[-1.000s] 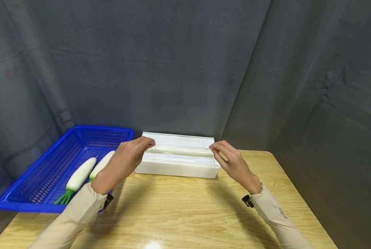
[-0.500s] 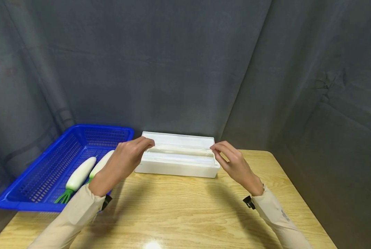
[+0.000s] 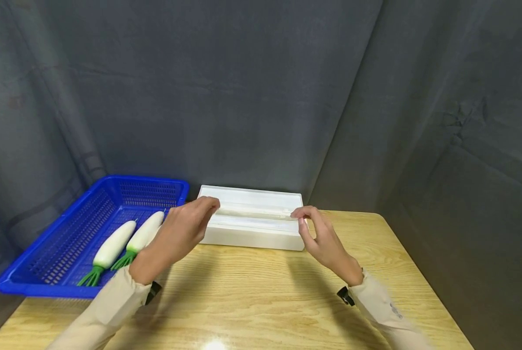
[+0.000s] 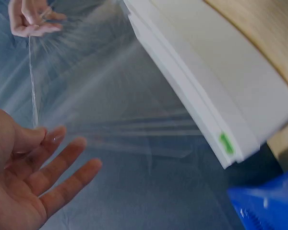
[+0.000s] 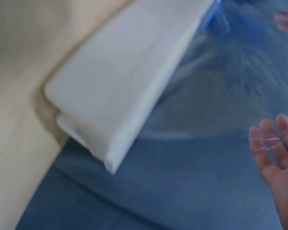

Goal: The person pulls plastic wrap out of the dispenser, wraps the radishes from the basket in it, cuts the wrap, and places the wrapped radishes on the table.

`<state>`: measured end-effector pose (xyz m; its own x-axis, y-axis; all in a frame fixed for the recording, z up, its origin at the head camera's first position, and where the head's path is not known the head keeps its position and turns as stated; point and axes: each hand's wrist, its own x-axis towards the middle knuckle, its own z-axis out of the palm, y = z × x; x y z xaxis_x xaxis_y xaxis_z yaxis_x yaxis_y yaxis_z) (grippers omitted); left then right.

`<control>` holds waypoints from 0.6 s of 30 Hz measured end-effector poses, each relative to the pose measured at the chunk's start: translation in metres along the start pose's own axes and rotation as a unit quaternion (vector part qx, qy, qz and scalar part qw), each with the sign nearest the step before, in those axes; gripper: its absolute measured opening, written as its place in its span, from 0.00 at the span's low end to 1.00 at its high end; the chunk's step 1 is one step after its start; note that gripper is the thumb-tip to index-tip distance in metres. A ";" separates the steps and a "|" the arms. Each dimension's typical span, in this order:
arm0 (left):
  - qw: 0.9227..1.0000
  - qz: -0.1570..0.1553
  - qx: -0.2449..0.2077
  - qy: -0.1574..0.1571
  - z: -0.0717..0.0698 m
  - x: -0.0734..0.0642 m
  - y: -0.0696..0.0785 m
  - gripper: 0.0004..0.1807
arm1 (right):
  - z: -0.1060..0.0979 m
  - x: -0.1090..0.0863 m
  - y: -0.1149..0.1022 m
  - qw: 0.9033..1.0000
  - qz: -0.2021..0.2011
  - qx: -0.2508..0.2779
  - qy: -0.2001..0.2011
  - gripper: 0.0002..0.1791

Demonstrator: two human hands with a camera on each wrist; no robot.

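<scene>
A long white cling film dispenser (image 3: 252,237) stands on the table, with a clear sheet of cling film (image 4: 101,91) stretched out of it. Over its left end, my left hand (image 3: 186,226) pinches one corner of the film between thumb and forefinger, the other fingers spread in the left wrist view. My right hand (image 3: 320,238) holds the opposite corner near the dispenser's right end. In the right wrist view, film is bunched across the right fingers (image 5: 266,139). The film's edge runs taut between both hands, above the dispenser.
To the left, a blue plastic basket (image 3: 13,287) holds white radishes (image 3: 114,243) with green tops. A grey curtain (image 3: 252,97) hangs behind the wooden table (image 3: 261,296); the table's right edge runs beside another curtain panel.
Both hands have come slightly down and nearer with the film, the right one also shifting a little left. More of the second radish shows beside the left wrist.
</scene>
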<state>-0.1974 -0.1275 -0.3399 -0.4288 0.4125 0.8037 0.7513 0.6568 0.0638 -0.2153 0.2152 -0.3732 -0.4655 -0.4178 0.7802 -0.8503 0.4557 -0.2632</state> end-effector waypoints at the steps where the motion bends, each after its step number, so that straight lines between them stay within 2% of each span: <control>1: 1.000 -0.006 0.003 -0.002 0.002 0.000 0.001 0.07 | 0.003 -0.002 0.000 1.000 0.007 -0.003 -0.002 0.10; 4: 1.000 -0.018 0.011 -0.012 0.008 -0.001 0.004 0.04 | 0.010 -0.006 0.001 1.000 -0.003 -0.028 -0.005 0.07; 7: 1.000 -0.022 0.014 -0.014 0.010 -0.003 0.004 0.04 | 0.011 -0.007 0.004 0.998 -0.037 -0.056 -0.005 0.06; 13: 1.000 -0.002 0.013 -0.011 0.008 -0.010 0.002 0.13 | 0.000 -0.009 0.007 0.989 -0.098 -0.108 -0.030 0.16; 18: 1.000 0.013 0.014 -0.007 0.005 -0.015 0.000 0.20 | -0.005 -0.014 0.006 0.986 -0.111 -0.105 -0.070 0.09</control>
<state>-0.1935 -0.1298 -0.3550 -0.4163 0.4391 0.7962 0.7479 0.6633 0.0253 -0.2130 0.2276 -0.3830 -0.3162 -0.6227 0.7157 -0.8724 0.4873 0.0386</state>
